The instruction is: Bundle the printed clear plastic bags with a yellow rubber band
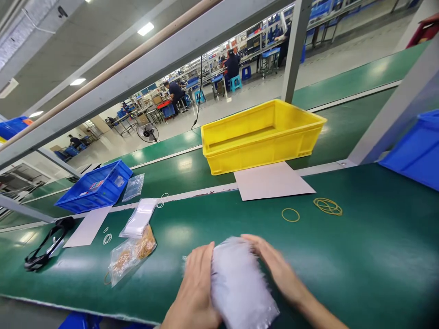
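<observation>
A thick bundle of translucent white plastic bags point(240, 283) stands between my two hands over the green table, its edges smeared by motion. My left hand point(196, 288) presses along the bundle's left side, fingers together and pointing away from me. On the opposite side, my right hand point(274, 267) touches the upper right edge with its fingertips; its other fingers are partly hidden behind the bundle. Beyond the right hand lie a single yellow rubber band point(290, 215) and a cluster of yellow rubber bands point(328, 206).
A yellow bin point(260, 148) sits at the back near a white sheet point(272, 183). Leftward are a blue bin point(96, 187), a clear bag of rubber bands point(132, 256), a stack of white bags point(140, 218) and a black strap point(48, 244). Another blue bin point(414, 151) stands right.
</observation>
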Available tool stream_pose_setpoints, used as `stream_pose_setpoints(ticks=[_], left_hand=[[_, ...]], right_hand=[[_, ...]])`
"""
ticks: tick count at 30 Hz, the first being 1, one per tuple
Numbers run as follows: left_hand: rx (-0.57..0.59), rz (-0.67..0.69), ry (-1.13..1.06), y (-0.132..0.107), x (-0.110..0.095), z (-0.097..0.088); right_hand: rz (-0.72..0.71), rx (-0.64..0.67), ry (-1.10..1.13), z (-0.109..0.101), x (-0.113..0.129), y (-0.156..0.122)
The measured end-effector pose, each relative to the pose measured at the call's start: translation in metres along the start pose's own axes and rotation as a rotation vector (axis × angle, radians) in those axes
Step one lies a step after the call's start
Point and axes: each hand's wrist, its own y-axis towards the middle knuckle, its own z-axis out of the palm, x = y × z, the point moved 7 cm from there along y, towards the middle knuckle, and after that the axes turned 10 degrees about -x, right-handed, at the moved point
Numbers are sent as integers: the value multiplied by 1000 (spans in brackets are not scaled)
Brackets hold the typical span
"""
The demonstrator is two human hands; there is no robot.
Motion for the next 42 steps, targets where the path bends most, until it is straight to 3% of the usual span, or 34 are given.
stream_pose_setpoints(ticks=[3,5,7,10,13,18,20,22,25,27,31,34,36,39,42], left_hand=[[243,7,140,27,-28,17],[319,24,204,45,-42,24],[349,35,211,56,-50,25],[412,14,163,57,-50,16],[475,-42,115,53,-43,6],[429,-138,148,58,-28,1],[411,-139,160,59,-26,3],[396,-129,142,55,-26,4],[403,-116,101,45,-26,4],[416,-100,80,37,-25,2],[377,-59,-8,28,-22,-8],[307,-26,-116,25,-14,-20],[280,-28,-187,22,-5,-26],[227,-95,-301,21,18,-33],[95,-165,-468,22,41,-39]], right_hand=[[-154,-242,-369,-66,2,41],[-241,-294,-580,-96,1,61],[-301,-287,-726,-112,-5,74],[-343,-231,-837,-119,-16,85],[-267,-244,-873,-138,-21,96],[-26,-461,-917,-221,-1,118],[9,-451,-981,-239,7,124],[11,-351,-1040,-238,6,130],[12,-195,-1089,-218,-4,133],[20,-160,-1096,-207,-9,133],[39,-222,-1007,-203,2,131],[83,-376,-867,-211,28,125],[76,-423,-715,-204,50,118],[65,-309,-474,-159,79,106],[58,-102,-349,-84,98,87]])
